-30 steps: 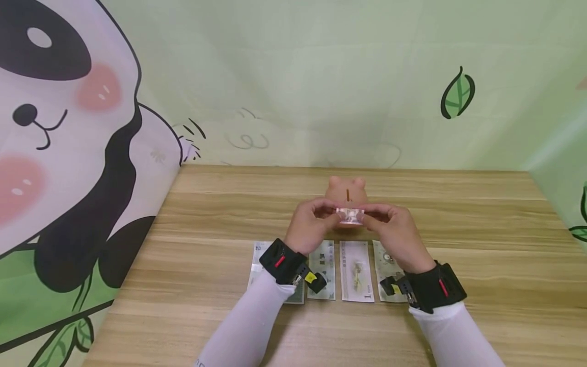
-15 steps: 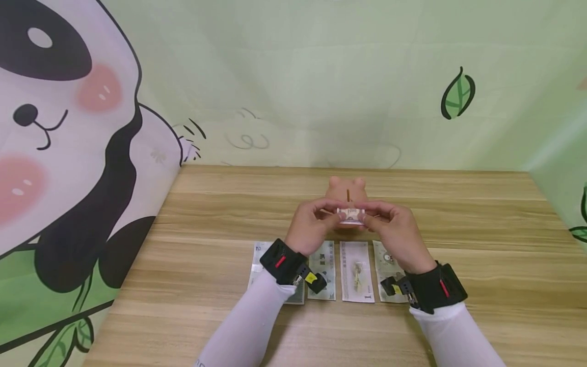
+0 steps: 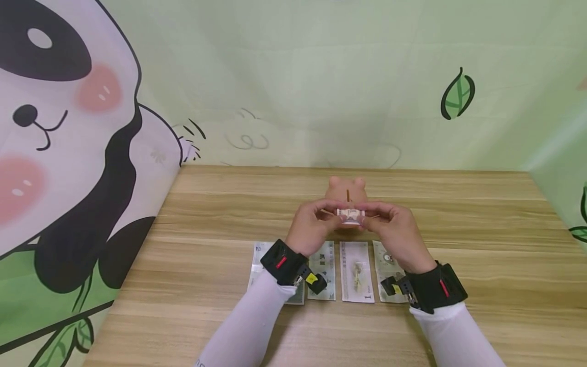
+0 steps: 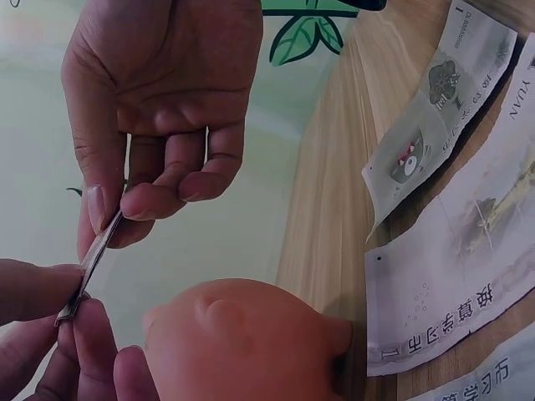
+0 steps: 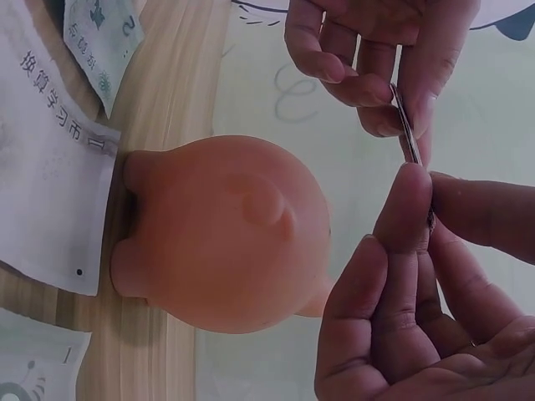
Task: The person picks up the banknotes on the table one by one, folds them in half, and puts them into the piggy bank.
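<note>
Between my two hands is a small folded paper banknote [image 3: 351, 216], its printed side facing up in the head view. My left hand [image 3: 313, 224] pinches the left end with thumb and fingers. At the other end, my right hand [image 3: 398, 232] pinches it the same way. Edge-on in the right wrist view, the folded banknote [image 5: 407, 125] looks like a thin strip. Just beyond the hands stands a pinkish-orange piggy bank [image 3: 347, 188] with a slot on top. The banknote overlaps its near side in the head view, while the left wrist view shows the piggy bank [image 4: 242, 342] below the fingers.
Several flat banknotes lie in a row on the wooden table [image 3: 206, 285], nearer the body, including a pale one [image 3: 357, 272] and a greenish one [image 3: 322, 270]. My forearms partly cover the outer ones. A green printed backdrop [image 3: 284, 92] rises behind the table.
Both hands keep almost the same place and grip. The folded banknote's upper face has tilted slightly between the fingers, so its print shows differently. The piggy bank and flat banknotes have not moved.
</note>
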{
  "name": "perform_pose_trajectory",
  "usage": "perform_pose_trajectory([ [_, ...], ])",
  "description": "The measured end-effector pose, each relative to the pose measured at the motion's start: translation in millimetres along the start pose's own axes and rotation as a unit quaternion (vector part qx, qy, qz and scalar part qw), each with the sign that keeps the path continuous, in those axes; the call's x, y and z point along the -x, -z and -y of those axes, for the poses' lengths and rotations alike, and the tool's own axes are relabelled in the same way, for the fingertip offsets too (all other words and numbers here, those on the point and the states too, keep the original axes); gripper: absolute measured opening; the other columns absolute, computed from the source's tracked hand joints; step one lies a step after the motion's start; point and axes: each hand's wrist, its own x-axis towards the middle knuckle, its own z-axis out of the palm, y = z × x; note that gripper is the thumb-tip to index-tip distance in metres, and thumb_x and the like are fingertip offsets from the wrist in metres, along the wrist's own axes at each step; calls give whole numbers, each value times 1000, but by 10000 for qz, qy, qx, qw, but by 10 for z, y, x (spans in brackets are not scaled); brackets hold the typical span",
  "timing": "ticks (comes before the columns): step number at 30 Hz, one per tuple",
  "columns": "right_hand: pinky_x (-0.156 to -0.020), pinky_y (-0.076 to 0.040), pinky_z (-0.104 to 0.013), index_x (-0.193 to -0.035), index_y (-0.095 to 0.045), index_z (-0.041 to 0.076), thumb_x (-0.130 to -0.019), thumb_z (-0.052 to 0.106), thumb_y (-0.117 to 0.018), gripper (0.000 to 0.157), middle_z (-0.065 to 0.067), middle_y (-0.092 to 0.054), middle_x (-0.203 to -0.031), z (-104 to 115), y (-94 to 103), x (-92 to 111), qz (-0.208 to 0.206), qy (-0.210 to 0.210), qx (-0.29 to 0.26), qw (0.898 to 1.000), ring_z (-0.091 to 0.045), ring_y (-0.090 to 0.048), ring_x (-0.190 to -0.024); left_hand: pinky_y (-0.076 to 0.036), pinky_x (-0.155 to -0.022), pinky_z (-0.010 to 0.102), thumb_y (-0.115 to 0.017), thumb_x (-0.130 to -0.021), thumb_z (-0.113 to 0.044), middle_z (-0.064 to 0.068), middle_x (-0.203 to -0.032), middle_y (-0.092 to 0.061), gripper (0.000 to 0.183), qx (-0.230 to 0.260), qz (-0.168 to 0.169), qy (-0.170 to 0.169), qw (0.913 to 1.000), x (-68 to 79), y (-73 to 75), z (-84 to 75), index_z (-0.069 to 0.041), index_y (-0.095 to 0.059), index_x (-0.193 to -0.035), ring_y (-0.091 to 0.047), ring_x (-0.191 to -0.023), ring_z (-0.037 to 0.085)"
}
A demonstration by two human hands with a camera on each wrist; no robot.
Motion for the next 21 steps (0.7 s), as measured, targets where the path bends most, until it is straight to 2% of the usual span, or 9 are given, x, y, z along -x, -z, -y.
perform_pose_trajectory([
  [5, -83, -59, -22, -131, -68, 0, -96, 7, -70, 36, -17, -70, -118, -4, 4, 4, -5, 1, 54, 10000, -11, -68, -96, -56, -78, 28, -76, -91, -8, 9, -107, -71, 30, -76, 44, -67, 9999, -2, -5, 5, -11, -75, -121, -66, -93, 19],
  [16, -80, -59, -20, -129, -68, -1, -94, 8, -73, 37, -19, -71, -114, 10, -11, 17, -57, 92, 82, 9999, -11, -68, -94, -56, -78, 27, -78, -90, -5, 11, -104, -71, 30, -55, -27, -150, 9999, 6, -25, -8, -10, -76, -119, -65, -91, 19],
  [21, -82, -58, -21, -128, -69, 0, -94, 11, -75, 37, -18, -70, -118, 12, -17, 22, -85, 62, 127, 9999, -11, -67, -96, -56, -85, 29, -78, -90, -5, 11, -101, -72, 29, -217, -39, -300, 9993, -1, -25, 5, -9, -76, -119, -64, -92, 18],
])
